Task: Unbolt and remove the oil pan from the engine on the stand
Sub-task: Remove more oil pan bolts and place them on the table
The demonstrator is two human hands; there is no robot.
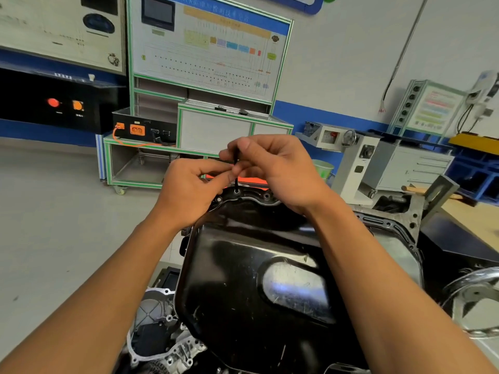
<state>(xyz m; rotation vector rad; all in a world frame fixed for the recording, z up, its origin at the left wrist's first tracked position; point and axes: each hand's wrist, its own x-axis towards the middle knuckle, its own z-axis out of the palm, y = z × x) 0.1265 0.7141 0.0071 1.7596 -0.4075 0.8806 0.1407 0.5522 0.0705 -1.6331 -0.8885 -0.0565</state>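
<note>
The black oil pan [243, 279] lies bottom-up on the engine [162, 344], glossy and scratched. A thin black hex key [236, 182] stands upright in a bolt hole on the pan's far flange [244, 194]. My right hand [278, 171] pinches the key's upper part between thumb and fingers. My left hand [191, 184] meets it from the left and pinches the key's short arm. Both hands hover above the far edge of the pan. The bolt head is hidden by the key's tip.
A green-framed training cabinet on castors [189, 141] stands behind the engine. A white machine cabinet [378, 163] and a workbench [459, 201] are to the right. A metal bracket [437, 195] rises at the engine's right side. Grey floor [54, 225] lies to the left.
</note>
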